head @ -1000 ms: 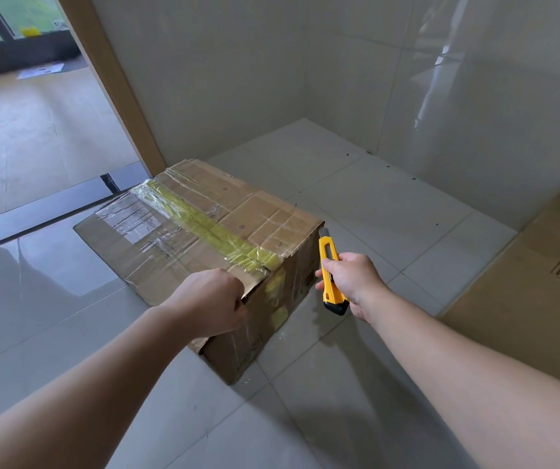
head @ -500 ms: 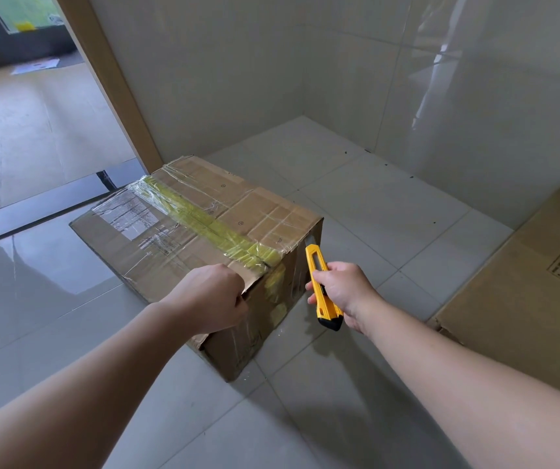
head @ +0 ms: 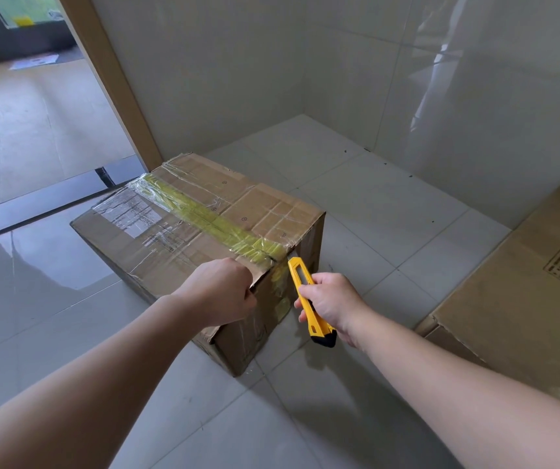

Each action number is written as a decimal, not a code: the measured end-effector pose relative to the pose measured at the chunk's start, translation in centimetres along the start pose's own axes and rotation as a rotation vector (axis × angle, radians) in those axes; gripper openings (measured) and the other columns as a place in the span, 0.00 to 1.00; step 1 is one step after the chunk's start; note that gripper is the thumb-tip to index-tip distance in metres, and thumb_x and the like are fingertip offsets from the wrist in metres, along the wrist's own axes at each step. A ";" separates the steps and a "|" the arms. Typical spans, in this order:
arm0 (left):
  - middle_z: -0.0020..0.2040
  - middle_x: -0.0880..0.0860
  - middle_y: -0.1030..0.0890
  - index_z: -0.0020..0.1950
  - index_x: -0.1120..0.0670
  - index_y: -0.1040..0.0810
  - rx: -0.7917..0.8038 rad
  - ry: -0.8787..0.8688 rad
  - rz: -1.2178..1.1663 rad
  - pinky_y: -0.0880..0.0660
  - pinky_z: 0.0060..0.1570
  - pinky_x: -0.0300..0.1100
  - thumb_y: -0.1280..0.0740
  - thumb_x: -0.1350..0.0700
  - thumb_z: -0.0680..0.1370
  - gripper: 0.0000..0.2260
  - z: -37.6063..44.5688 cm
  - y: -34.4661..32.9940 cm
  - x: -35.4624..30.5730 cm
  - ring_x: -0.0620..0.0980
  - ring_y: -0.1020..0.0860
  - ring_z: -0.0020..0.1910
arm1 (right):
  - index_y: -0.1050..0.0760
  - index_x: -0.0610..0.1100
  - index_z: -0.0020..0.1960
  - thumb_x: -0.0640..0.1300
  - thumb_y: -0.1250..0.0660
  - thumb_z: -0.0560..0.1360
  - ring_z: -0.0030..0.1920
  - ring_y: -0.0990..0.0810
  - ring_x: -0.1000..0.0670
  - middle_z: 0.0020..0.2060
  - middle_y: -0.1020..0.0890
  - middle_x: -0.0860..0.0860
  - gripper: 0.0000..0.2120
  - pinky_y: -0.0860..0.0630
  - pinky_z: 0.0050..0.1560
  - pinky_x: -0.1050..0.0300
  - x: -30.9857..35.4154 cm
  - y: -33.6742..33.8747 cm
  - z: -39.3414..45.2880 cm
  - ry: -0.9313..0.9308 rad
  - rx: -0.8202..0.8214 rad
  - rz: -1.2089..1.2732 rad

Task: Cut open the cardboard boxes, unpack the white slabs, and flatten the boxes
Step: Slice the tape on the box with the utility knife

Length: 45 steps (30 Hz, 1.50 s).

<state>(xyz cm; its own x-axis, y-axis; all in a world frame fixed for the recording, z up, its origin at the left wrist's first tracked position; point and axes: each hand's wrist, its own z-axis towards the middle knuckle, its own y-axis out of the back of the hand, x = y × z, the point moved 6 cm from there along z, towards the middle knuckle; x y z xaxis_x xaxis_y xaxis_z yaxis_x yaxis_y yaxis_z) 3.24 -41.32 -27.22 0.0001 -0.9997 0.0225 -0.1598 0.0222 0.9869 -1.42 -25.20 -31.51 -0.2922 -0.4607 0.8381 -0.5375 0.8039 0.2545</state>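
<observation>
Head view looks down on a taped cardboard box (head: 204, 228) standing on the grey tiled floor (head: 373, 204), near a wooden door frame (head: 112, 86) and the glossy tiled wall (head: 475, 79). A strip of yellow-green tape (head: 211, 218) runs along the top seam of the box, with clear tape crossing it. The left hand (head: 221, 292) is curled over the near top edge of the box, its fingers gripping the cardboard flap at the corner. The right hand (head: 331, 301) is wrapped round a yellow utility knife (head: 309, 299) with a black end cap, the knife's tip pointing up at the near end of the tape seam, just beside the top edge of the box; whether a blade touches the tape cannot be told. A second cardboard box (head: 526, 292) lies on the floor at the right, well apart from the first, with a printed stamp on its top.
</observation>
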 end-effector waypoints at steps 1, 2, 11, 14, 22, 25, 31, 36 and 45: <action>0.28 0.51 0.33 0.27 0.54 0.35 -0.001 0.001 -0.004 0.38 0.26 0.38 0.39 0.54 0.71 0.13 0.0 0.0 0.1 0.51 0.34 0.28 | 0.24 0.37 0.55 0.39 0.41 0.79 0.31 0.22 0.50 0.41 0.19 0.43 0.10 0.22 0.32 0.60 -0.1 0.0 -0.1 -0.002 0.003 -0.014; 0.28 0.51 0.33 0.27 0.54 0.35 -0.003 0.001 -0.007 0.38 0.26 0.37 0.39 0.54 0.71 0.13 0.0 0.0 0.1 0.51 0.34 0.27 | 0.24 0.37 0.56 0.39 0.41 0.79 0.32 0.22 0.50 0.41 0.19 0.43 0.10 0.23 0.32 0.61 -0.3 0.0 -0.2 -0.005 0.006 -0.027; 0.25 0.50 0.36 0.27 0.55 0.35 0.008 0.008 -0.100 0.39 0.25 0.37 0.38 0.55 0.70 0.13 0.0 -0.5 0.8 0.49 0.37 0.25 | 0.25 0.37 0.57 0.39 0.40 0.79 0.32 0.22 0.50 0.41 0.19 0.42 0.10 0.23 0.31 0.59 0.0 -0.1 -0.4 -0.012 0.016 0.008; 0.25 0.50 0.34 0.28 0.55 0.31 0.024 -0.002 -0.156 0.37 0.26 0.39 0.37 0.54 0.70 0.12 -0.1 -0.7 1.4 0.49 0.37 0.25 | 0.26 0.38 0.53 0.38 0.40 0.79 0.30 0.22 0.50 0.39 0.20 0.43 0.07 0.22 0.30 0.61 -0.5 -0.1 -1.0 -0.024 0.025 0.022; 0.29 0.49 0.25 0.33 0.52 0.26 0.008 0.014 -0.167 0.30 0.30 0.40 0.36 0.48 0.73 0.11 -0.5 -0.9 1.8 0.47 0.28 0.29 | 0.25 0.37 0.54 0.38 0.40 0.79 0.31 0.23 0.49 0.40 0.20 0.42 0.08 0.24 0.30 0.60 0.3 -1.0 -1.0 -0.013 0.034 0.001; 0.30 0.50 0.24 0.33 0.53 0.27 0.016 0.030 -0.173 0.30 0.30 0.41 0.36 0.48 0.74 0.12 -0.6 -1.0 2.2 0.47 0.30 0.29 | 0.24 0.37 0.55 0.38 0.40 0.79 0.32 0.22 0.49 0.40 0.20 0.43 0.09 0.25 0.30 0.60 -0.1 -2.5 -1.8 0.001 0.088 -0.036; 0.29 0.49 0.25 0.33 0.52 0.27 0.003 0.007 -0.192 0.33 0.28 0.39 0.36 0.48 0.76 0.13 -0.7 -0.9 2.1 0.46 0.30 0.27 | 0.25 0.37 0.60 0.38 0.40 0.79 0.33 0.22 0.50 0.42 0.20 0.42 0.12 0.24 0.30 0.62 0.0 -2.8 -2.2 0.008 0.110 -0.069; 0.28 0.51 0.31 0.30 0.55 0.34 -0.004 0.018 -0.235 0.33 0.31 0.42 0.41 0.51 0.79 0.18 -0.7 -0.5 2.2 0.50 0.34 0.28 | 0.24 0.39 0.56 0.38 0.38 0.77 0.32 0.22 0.49 0.40 0.20 0.43 0.09 0.24 0.31 0.60 -0.3 -3.3 -2.7 -0.006 0.173 -0.102; 0.31 0.51 0.30 0.30 0.55 0.34 -0.013 0.079 -0.304 0.34 0.36 0.42 0.43 0.52 0.81 0.19 -0.4 -0.3 2.6 0.52 0.31 0.33 | 0.25 0.37 0.51 0.36 0.36 0.73 0.33 0.18 0.45 0.41 0.18 0.41 0.08 0.19 0.40 0.49 -2.2 -5.8 -6.1 -0.089 0.506 -0.196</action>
<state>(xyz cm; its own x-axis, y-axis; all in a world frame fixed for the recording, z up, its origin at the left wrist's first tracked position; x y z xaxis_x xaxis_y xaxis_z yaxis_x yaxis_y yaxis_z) 3.67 -43.92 -27.44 0.1224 -0.9573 -0.2620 -0.1286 -0.2771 0.9522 7.16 -26.50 -31.90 -0.2021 -0.6313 0.7487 -0.8953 0.4289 0.1200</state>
